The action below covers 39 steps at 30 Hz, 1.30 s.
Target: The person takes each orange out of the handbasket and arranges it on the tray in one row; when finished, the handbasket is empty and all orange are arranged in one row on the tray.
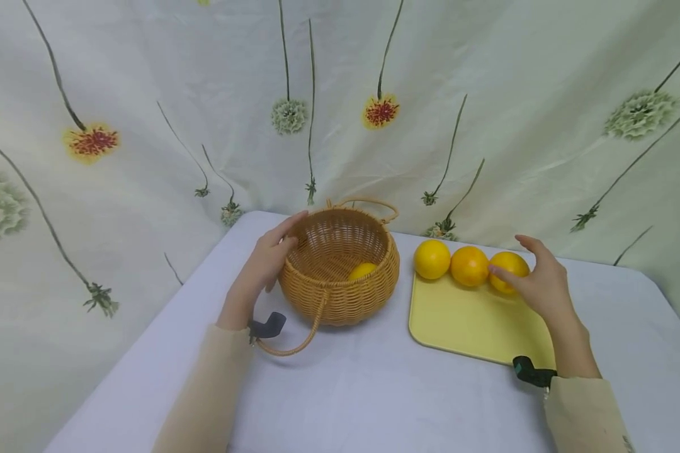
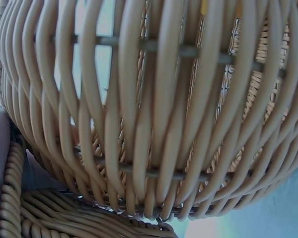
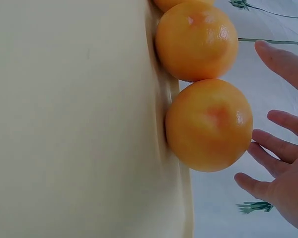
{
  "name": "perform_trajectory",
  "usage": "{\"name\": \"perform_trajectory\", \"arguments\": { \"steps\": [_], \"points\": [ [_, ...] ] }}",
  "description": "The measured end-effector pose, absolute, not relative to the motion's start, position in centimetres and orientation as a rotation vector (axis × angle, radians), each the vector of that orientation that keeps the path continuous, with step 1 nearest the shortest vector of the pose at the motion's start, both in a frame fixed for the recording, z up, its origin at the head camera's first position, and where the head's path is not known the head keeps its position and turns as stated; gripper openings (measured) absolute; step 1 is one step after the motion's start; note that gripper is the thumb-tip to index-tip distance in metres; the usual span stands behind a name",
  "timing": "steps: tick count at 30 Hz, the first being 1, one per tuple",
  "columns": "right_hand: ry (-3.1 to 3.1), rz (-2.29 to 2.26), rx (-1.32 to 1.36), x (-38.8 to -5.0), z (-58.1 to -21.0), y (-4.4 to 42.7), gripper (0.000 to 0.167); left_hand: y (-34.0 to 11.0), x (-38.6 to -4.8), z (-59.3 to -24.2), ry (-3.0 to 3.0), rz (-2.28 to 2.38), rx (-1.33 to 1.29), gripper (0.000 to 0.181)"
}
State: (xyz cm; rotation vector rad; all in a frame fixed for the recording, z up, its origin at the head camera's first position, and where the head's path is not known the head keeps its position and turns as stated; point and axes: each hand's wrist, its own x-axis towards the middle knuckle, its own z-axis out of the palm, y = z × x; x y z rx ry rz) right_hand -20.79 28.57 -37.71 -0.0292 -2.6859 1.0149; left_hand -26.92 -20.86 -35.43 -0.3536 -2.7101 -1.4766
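Observation:
The brown wicker basket [image 1: 340, 302] stands on the table with one yellow-orange fruit [image 1: 364, 271] inside. My left hand [image 1: 265, 259] holds its left rim, the thumb over the edge; in the left wrist view the woven wall [image 2: 159, 109] fills most of the picture. Three round oranges line the tray's far edge: left [image 1: 432, 259], middle [image 1: 469, 266] and right [image 1: 508, 272]. My right hand [image 1: 546, 283] is at the right orange, fingers spread and thumb in front of it. In the right wrist view the fingers [image 3: 280, 146] come up beside that orange [image 3: 208, 126], none curled round it.
The yellow tray [image 1: 478, 324] lies right of the basket. One basket handle [image 1: 297, 350] hangs toward me near the left wrist, the other [image 1: 376, 201] leans back. A flower-patterned cloth [image 1: 340, 145] hangs behind the white-covered table [image 1: 374, 390].

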Motion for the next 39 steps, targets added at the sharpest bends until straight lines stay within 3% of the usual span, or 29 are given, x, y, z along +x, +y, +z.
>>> {"name": "perform_trajectory", "arguments": {
  "steps": [39],
  "points": [
    [-2.721,0.998,-0.025,-20.95,-38.00,28.46,0.077,-20.95,-27.07,-35.47,-2.740,-1.446,-0.335,0.058]
  ]
}}
